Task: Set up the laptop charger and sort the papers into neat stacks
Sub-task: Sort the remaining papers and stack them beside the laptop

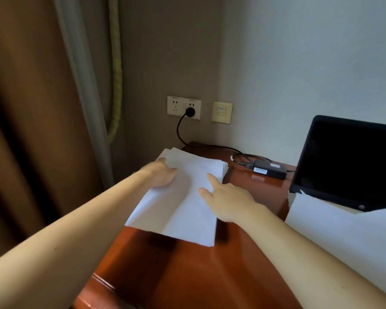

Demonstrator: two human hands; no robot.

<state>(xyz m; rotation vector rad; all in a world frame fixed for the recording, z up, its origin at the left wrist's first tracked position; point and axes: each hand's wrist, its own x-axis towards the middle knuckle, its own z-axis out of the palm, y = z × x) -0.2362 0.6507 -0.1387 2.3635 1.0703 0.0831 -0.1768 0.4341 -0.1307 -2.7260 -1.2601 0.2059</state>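
A stack of white papers point(183, 197) lies on the left part of the red-brown desk point(187, 275). My left hand point(163, 175) rests on the stack's left edge, its fingers blurred. My right hand point(227, 197) lies flat on the stack's right side with fingers straight. The black charger brick point(270, 171) sits at the back of the desk. Its cable point(181, 130) runs up to a plug point(190, 111) in the wall socket point(184, 107). An open black laptop point(348, 161) stands at the right, with more white paper point(343, 237) lying in front of it.
A brown curtain point(31, 130) hangs at the left beside the desk. A cream wall switch plate point(221, 112) sits right of the socket. The desk's left edge runs just beyond the paper stack.
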